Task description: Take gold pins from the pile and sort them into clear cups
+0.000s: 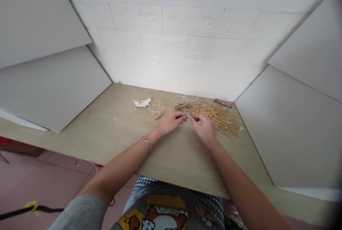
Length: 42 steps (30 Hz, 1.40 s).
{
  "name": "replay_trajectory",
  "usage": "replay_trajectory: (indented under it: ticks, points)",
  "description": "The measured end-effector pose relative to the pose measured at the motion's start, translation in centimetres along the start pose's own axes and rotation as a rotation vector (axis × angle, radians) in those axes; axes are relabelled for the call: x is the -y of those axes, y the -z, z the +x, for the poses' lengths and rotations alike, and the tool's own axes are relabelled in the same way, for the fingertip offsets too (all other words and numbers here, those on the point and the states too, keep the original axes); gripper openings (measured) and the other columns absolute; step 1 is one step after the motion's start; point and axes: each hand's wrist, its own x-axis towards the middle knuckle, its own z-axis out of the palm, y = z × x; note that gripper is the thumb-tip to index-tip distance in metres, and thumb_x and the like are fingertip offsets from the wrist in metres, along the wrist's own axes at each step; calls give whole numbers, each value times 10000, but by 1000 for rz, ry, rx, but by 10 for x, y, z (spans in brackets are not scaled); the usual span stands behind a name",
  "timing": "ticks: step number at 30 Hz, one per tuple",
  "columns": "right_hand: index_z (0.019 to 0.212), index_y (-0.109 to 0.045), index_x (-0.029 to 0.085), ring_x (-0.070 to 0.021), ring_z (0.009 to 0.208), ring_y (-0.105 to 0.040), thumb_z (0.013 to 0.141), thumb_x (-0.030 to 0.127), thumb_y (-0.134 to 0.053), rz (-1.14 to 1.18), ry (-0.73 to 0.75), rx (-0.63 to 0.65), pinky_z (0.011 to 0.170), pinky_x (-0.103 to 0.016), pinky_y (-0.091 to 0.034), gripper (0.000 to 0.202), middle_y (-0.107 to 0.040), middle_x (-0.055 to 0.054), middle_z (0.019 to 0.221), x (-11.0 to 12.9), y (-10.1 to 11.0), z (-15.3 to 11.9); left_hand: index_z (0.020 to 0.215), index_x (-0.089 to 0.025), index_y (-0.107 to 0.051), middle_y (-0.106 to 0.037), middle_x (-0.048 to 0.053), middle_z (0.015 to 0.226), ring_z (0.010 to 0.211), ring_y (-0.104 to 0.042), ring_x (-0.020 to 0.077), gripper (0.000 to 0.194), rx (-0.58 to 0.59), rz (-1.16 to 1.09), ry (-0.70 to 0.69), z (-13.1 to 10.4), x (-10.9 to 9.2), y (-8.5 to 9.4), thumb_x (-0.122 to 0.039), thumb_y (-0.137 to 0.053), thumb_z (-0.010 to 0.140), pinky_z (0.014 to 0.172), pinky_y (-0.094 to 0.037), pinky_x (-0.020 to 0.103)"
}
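My left hand and my right hand meet above the table, fingertips pinched at either end of a thin gold-coloured stick. Most of its length is covered by the fingers. Just behind and beside my right hand spreads a pile of similar thin gold-coloured sticks. Beyond my left hand stand three clear plastic cups: one cup to the left, a middle cup, and another cup farther back. Small gold-coloured pieces show in the bottom of each; their exact kind is too small to tell.
A crumpled white tissue lies left of the cups. At the back right, a red tube-like item rests near the wall. Grey panels border the wooden table on both sides. White scraps dot its surface.
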Motion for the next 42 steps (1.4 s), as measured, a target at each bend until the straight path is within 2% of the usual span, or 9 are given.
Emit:
replay_trajectory:
  ticks: [5,11,25,33,42]
  points:
    - [691,-640,183,-158,619,-565,734,272,-517,-26,29,-1,637,-300,-442,157,-648,-40,681,1,-1,-1,806,-136,-635,-584,-3,678,637,-495,104,259,-8,81,-20,-2,-5,1,-312,-444,806,586,-377,217]
    - [684,-637,182,-161,628,-568,730,287,-526,-35,-5,-51,637,-301,-441,160,-647,-40,675,0,-2,-2,789,-135,-639,-584,-6,670,618,-473,99,244,-17,108,-18,-4,-10,2,-282,-444,807,586,-370,212]
    - [669,-620,187,-150,613,-557,743,253,-521,-42,79,-45,620,-289,-431,139,-632,-31,655,-3,-3,-2,806,-135,-646,-614,2,719,645,-494,104,237,-34,127,-5,-3,-9,1,-280,-459,807,604,-372,217]
    - [690,-622,194,-162,647,-565,765,219,-499,-134,199,-23,711,-336,-423,147,-647,-35,679,-3,-1,-2,809,-143,-644,-617,0,704,638,-509,105,237,-31,183,-31,-3,-6,2,-273,-446,819,611,-384,219]
    - [708,-633,194,-166,660,-570,766,224,-503,-160,195,-26,740,-350,-418,145,-660,-39,701,-3,-3,-3,792,-142,-641,-636,8,725,667,-552,108,225,-16,146,-37,-1,-2,2,-243,-442,825,642,-415,214]
